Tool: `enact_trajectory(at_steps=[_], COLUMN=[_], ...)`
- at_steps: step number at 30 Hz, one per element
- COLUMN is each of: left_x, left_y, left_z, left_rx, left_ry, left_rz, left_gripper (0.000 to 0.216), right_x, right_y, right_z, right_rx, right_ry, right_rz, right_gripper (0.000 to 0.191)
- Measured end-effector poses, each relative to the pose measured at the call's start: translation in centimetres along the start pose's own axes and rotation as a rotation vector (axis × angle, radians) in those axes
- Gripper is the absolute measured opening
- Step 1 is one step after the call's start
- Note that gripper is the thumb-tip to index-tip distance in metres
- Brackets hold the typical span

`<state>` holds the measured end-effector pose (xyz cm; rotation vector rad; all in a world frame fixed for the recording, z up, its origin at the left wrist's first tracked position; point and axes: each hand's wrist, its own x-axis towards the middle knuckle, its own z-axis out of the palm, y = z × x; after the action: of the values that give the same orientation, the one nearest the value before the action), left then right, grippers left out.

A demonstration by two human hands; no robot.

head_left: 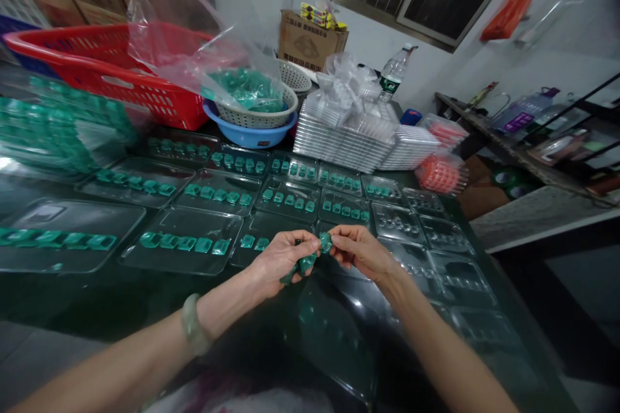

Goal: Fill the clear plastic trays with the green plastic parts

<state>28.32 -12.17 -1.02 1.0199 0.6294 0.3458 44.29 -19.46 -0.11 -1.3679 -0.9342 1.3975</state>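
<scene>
My left hand (281, 259) is closed round a small bunch of green plastic pieces (304, 263) above the dark table. My right hand (359, 251) pinches one green piece (325, 242) at the top of that bunch. Both hands meet just in front of a clear blister tray (264, 235) that holds two green pieces. More clear trays with rows of green pieces (220, 195) lie in a grid beyond my hands. Trays with bare pockets (397, 222) lie to the right.
A blue bowl (249, 135) under a white basket of green pieces, a red crate (106, 71), and a stack of clear trays (349, 139) stand at the back. A water bottle (394, 71) and cardboard box (310, 42) sit behind. A shelf stands at right.
</scene>
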Motion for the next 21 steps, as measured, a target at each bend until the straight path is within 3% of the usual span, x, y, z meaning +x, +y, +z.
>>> enact_trajectory(at_steps=[6,11,15,21], left_x=[0.1,-0.1,0.0,0.0], left_y=[-0.3,0.0,0.0,0.3], left_z=[0.0,0.0,0.0,-0.1], left_rx=[-0.021,-0.043,-0.01,0.09], left_ry=[-0.012,-0.028,-0.018,0.034], left_rz=[0.028,0.047,0.064,0.059], left_gripper=[0.024,0.023,0.023,0.018], right_x=[0.1,0.2,0.3,0.7], right_y=[0.2,0.6,0.8,1.0], right_z=[0.3,1.1,1.6,1.6], right_rx=[0.009,-0.155,-0.212,-0.135], right_ry=[0.071,0.219,0.172,0.106], right_rz=[-0.017,-0.158,-0.204,-0.136], right_gripper=[0.024,0.02,0.023,0.024])
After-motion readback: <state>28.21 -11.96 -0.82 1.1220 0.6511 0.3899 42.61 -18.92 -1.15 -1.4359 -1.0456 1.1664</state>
